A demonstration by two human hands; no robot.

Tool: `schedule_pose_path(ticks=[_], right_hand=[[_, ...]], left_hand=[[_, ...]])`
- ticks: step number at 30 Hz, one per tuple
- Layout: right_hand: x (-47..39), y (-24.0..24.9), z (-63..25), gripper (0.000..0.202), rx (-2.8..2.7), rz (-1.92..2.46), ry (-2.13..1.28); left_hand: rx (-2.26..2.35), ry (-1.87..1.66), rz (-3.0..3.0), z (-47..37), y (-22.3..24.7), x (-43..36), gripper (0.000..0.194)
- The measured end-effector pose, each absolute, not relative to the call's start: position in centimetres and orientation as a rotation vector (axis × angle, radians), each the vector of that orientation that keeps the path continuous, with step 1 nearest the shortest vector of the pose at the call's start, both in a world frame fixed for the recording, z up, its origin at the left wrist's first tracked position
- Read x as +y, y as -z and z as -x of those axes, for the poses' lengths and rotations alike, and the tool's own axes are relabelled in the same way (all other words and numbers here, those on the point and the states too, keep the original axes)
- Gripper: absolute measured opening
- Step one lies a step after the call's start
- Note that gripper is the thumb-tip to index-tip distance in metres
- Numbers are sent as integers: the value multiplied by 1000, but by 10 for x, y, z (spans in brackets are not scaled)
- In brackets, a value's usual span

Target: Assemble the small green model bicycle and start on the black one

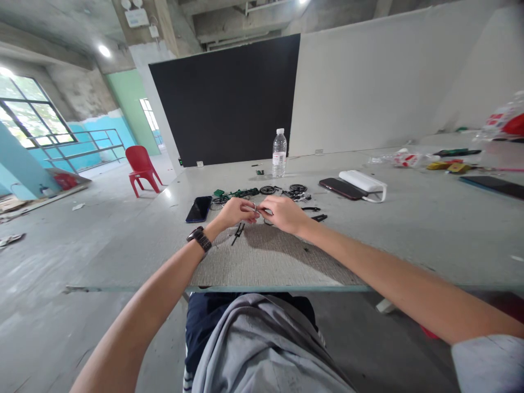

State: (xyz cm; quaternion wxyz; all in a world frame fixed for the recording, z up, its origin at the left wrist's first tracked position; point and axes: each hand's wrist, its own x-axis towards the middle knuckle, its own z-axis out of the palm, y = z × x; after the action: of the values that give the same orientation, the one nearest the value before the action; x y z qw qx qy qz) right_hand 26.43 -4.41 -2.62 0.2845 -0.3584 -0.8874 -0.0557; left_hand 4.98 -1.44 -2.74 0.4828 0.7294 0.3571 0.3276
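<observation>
My left hand (236, 213) and my right hand (283, 214) meet over the table, fingertips pinched together. Between them is a small silvery part (256, 208), mostly covered by the fingers, so its kind cannot be made out. Just below my left hand lies a black fork-shaped piece (238, 233). Beyond both hands are two small black spoked wheels, one on the left (268, 190) and one on the right (298, 188), among green and black model parts (241, 193). Right of my right hand lie a curved black piece (311, 208) and a straight black piece (319, 218).
A dark phone (199, 209) lies left of the parts. Behind them stands a water bottle (279, 154). To the right are another phone (343, 189), a white power bank (362, 181) with a strap, and a yellow item (450, 166). The table's front edge (278, 289) is near my lap.
</observation>
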Motion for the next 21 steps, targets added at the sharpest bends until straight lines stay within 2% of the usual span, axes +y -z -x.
schedule_pose_path(ticks=[11,21], right_hand=[[-40,31,-266,23,-2375,972,123],[-40,29,-267,16,-2341,966,32]], left_hand=[[944,-814,-2029,-51,23,-20,14],[954,-817,-2125,-52,20,-24,12]])
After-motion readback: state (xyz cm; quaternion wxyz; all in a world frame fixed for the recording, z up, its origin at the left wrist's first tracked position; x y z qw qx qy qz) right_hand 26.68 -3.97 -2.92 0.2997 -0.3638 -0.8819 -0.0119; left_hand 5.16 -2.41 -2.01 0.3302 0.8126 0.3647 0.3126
